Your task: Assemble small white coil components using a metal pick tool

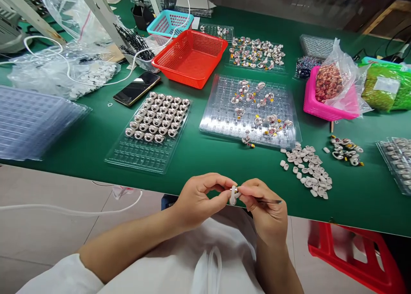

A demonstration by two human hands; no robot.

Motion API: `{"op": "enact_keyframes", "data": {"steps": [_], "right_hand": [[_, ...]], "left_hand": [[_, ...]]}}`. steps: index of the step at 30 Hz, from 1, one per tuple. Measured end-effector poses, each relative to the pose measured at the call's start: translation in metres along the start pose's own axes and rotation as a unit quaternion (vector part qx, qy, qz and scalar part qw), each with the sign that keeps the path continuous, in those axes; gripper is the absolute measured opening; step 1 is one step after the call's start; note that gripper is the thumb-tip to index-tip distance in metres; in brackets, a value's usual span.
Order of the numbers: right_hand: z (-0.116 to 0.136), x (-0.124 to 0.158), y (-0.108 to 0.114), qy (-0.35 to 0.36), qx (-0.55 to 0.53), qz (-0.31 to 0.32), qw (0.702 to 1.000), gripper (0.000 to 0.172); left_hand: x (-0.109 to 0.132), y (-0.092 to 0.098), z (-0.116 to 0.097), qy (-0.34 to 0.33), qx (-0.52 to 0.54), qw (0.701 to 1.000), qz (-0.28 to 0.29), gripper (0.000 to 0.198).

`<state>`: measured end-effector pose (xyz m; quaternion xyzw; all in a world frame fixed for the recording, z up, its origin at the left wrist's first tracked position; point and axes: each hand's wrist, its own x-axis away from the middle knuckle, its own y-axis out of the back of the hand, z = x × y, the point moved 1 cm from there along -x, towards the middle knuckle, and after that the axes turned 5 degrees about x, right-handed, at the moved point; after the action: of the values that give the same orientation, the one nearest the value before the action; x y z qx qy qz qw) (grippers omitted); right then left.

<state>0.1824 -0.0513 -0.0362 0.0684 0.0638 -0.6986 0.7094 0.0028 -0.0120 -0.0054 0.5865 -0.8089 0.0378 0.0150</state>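
Near the table's front edge, my left hand [202, 197] pinches a small white earbud housing [233, 197] between thumb and fingertips. My right hand [269, 212] is closed around slim metal tweezers [270, 200], whose end sticks out to the right. Its fingertips meet the housing from the right side. The tweezers' tips are mostly hidden by my fingers. Beyond my hands lies a clear tray [208, 123] with wired earbud parts [272, 119] scattered on it. To the right is a loose pile of white caps [313, 172].
A clear tray [138, 157] holds rows of shiny housings [157, 116] at left, by a phone [136, 88]. Behind are a red basket [192, 65] and more parts [255, 53]. At right stand a pink basket [330, 108], earbud parts [346, 150] and stacked trays [398, 178].
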Motion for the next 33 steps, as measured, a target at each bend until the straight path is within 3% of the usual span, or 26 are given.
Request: {"op": "enact_keyframes", "data": {"steps": [7,13,22,33], "right_hand": [[0.0019,0.0014,-0.0027,0.024,0.004,-0.025,0.999,0.035],[0.0040,0.0024,-0.0054,0.058,0.030,-0.043,0.997,0.037],[0.0032,0.0024,-0.0058,0.058,0.044,-0.040,0.997,0.036],[-0.0020,0.0037,-0.0074,0.014,-0.009,-0.051,0.999,0.026]], "left_hand": [[0.0017,0.0004,0.0005,-0.143,-0.078,0.987,0.000,0.014],[0.0035,0.0015,0.0013,-0.206,-0.090,0.974,-0.005,0.018],[0.0017,0.0023,0.0035,-0.256,-0.078,0.963,0.005,0.026],[0.0025,0.0006,0.0035,-0.219,-0.084,0.972,0.004,0.020]]}}
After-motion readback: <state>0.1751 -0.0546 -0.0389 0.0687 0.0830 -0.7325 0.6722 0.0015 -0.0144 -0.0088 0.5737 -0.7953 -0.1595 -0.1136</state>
